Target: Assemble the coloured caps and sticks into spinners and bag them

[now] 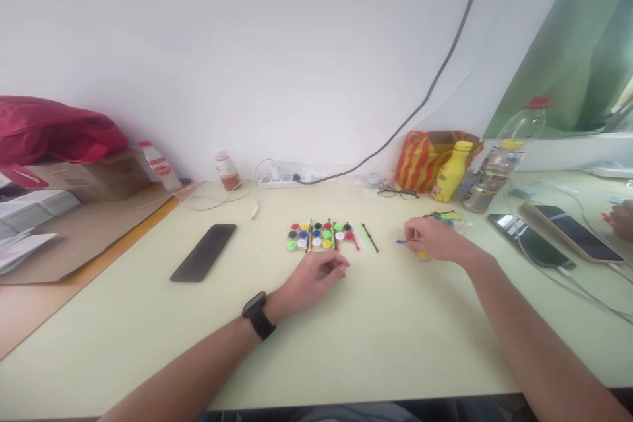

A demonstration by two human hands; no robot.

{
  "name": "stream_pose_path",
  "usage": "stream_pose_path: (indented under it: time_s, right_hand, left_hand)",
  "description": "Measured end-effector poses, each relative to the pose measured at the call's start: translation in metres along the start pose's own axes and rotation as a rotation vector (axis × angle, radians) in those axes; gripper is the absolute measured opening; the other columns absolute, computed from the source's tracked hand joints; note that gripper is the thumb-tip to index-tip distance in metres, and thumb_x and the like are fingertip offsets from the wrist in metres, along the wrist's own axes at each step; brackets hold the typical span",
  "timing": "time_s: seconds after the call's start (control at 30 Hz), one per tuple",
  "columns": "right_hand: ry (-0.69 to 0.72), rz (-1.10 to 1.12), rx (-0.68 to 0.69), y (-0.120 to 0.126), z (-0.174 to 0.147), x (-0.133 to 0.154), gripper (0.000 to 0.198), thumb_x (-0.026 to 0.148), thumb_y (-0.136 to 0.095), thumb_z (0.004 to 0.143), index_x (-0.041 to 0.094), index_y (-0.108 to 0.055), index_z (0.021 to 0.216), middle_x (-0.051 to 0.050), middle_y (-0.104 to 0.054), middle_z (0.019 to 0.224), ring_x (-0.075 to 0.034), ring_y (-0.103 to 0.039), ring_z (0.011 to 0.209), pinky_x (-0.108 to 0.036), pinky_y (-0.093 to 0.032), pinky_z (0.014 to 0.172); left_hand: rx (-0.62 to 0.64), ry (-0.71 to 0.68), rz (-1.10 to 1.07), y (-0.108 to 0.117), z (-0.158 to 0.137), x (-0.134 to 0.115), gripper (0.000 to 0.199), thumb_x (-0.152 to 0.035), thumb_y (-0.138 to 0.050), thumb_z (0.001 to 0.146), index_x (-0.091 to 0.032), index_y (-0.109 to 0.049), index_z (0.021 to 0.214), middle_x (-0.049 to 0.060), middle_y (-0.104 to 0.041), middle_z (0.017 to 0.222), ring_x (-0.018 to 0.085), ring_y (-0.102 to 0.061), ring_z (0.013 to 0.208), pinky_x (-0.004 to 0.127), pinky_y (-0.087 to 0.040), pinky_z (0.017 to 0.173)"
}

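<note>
My right hand (435, 237) is pinched around a thin blue plastic stick (400, 241), whose end pokes out to the left of the fingers. Beneath and behind that hand lie more thin sticks (452, 216) and some yellow pieces, partly covered. My left hand (316, 280), wearing a black watch (258, 315), rests with curled fingers and nothing visible in them. Just beyond it stand several small round pots with coloured tops (327, 244) in rows, with coloured sticks lying among them. A black stick (370, 237) lies at their right.
A black phone (204, 252) lies at left; two more phones (531, 241) with cables lie at right. Along the wall are a power strip (277, 180), bottles (451, 171), glasses (398, 194) and a striped bag (420, 158). Another person's hand (620, 219) shows at the right edge.
</note>
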State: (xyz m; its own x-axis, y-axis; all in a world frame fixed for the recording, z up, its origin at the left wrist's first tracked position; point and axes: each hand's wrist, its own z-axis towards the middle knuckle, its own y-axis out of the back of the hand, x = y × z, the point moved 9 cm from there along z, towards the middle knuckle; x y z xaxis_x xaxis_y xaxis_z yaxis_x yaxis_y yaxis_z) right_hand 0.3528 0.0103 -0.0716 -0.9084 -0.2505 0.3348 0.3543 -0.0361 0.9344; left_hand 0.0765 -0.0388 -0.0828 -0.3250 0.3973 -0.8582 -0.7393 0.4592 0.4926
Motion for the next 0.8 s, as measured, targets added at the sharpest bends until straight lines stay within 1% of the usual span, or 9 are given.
stream_pose_path:
  time_s: [0.1, 0.2, 0.27, 0.33, 0.4, 0.47, 0.57, 0.7, 0.8]
  right_hand:
    - [0.037, -0.051, -0.107, 0.006, 0.003, 0.013, 0.01, 0.014, -0.062, 0.082, 0.023, -0.065, 0.083, -0.005, -0.072, 0.096, -0.026, -0.065, 0.095, -0.039, -0.046, 0.082]
    - [0.158, 0.01, -0.177, 0.007, 0.0, 0.051, 0.011, 0.017, -0.057, 0.09, 0.023, -0.066, 0.093, -0.006, -0.072, 0.103, -0.027, -0.063, 0.103, -0.042, -0.047, 0.092]
    - [0.254, 0.098, -0.141, -0.001, -0.005, 0.082, 0.014, 0.022, -0.055, 0.096, 0.022, -0.067, 0.103, -0.008, -0.072, 0.107, -0.026, -0.062, 0.106, -0.042, -0.048, 0.094]
    - [0.33, 0.13, -0.077, -0.014, -0.011, 0.109, 0.019, 0.028, -0.054, 0.101, 0.022, -0.068, 0.112, -0.009, -0.071, 0.108, -0.027, -0.06, 0.108, -0.043, -0.048, 0.096]
    - [0.373, 0.122, -0.029, -0.025, -0.017, 0.127, 0.028, 0.031, -0.051, 0.104, 0.026, -0.066, 0.128, -0.009, -0.069, 0.117, -0.028, -0.057, 0.114, -0.045, -0.046, 0.1]
    - [0.386, 0.083, 0.005, -0.034, -0.02, 0.135, 0.034, 0.032, -0.049, 0.105, 0.03, -0.062, 0.136, -0.009, -0.067, 0.118, -0.028, -0.056, 0.114, -0.046, -0.045, 0.1]
    - [0.382, 0.03, 0.019, -0.04, -0.02, 0.137, 0.03, 0.032, -0.046, 0.107, 0.031, -0.066, 0.129, -0.008, -0.066, 0.11, -0.027, -0.056, 0.108, -0.046, -0.045, 0.096]
    - [0.385, 0.015, -0.008, -0.04, -0.018, 0.135, 0.022, 0.031, -0.048, 0.106, 0.026, -0.069, 0.112, -0.008, -0.066, 0.108, -0.027, -0.055, 0.108, -0.046, -0.044, 0.096]
    - [0.389, 0.007, -0.037, -0.041, -0.016, 0.134, 0.017, 0.028, -0.052, 0.104, 0.023, -0.068, 0.105, -0.008, -0.068, 0.107, -0.027, -0.055, 0.108, -0.046, -0.043, 0.096]
  left_hand:
    - [0.021, -0.022, 0.087, -0.002, -0.001, -0.004, 0.022, -0.034, -0.055, 0.103, -0.02, -0.072, 0.105, 0.005, -0.072, 0.096, 0.018, -0.065, 0.086, 0.029, -0.052, 0.075]
    - [0.027, -0.042, 0.149, -0.002, -0.002, -0.008, 0.021, -0.031, -0.055, 0.102, -0.02, -0.072, 0.104, 0.005, -0.073, 0.095, 0.017, -0.064, 0.083, 0.029, -0.05, 0.074]
    - [0.028, -0.052, 0.159, -0.003, -0.002, -0.01, 0.02, -0.03, -0.055, 0.102, -0.02, -0.072, 0.104, 0.005, -0.073, 0.095, 0.017, -0.063, 0.082, 0.029, -0.05, 0.074]
    - [0.03, -0.063, 0.165, -0.003, -0.002, -0.011, 0.02, -0.029, -0.055, 0.102, -0.02, -0.073, 0.103, 0.005, -0.073, 0.094, 0.017, -0.063, 0.081, 0.028, -0.05, 0.074]
    - [0.036, -0.075, 0.171, -0.004, -0.002, -0.013, 0.021, -0.03, -0.054, 0.102, -0.02, -0.073, 0.103, 0.004, -0.073, 0.092, 0.017, -0.063, 0.08, 0.028, -0.05, 0.074]
    - [0.044, -0.087, 0.172, -0.004, -0.002, -0.016, 0.022, -0.03, -0.054, 0.103, -0.02, -0.073, 0.104, 0.004, -0.073, 0.09, 0.017, -0.063, 0.079, 0.028, -0.049, 0.074]
    - [0.046, -0.102, 0.176, -0.005, -0.002, -0.019, 0.022, -0.03, -0.054, 0.103, -0.02, -0.074, 0.104, 0.004, -0.073, 0.089, 0.017, -0.063, 0.079, 0.028, -0.05, 0.074]
    - [0.042, -0.106, 0.19, -0.005, -0.002, -0.019, 0.023, -0.031, -0.054, 0.103, -0.02, -0.074, 0.104, 0.004, -0.074, 0.088, 0.017, -0.064, 0.078, 0.028, -0.05, 0.073]
    - [0.038, -0.105, 0.189, -0.005, -0.002, -0.019, 0.024, -0.031, -0.055, 0.103, -0.02, -0.075, 0.104, 0.004, -0.074, 0.088, 0.017, -0.064, 0.077, 0.028, -0.05, 0.072]
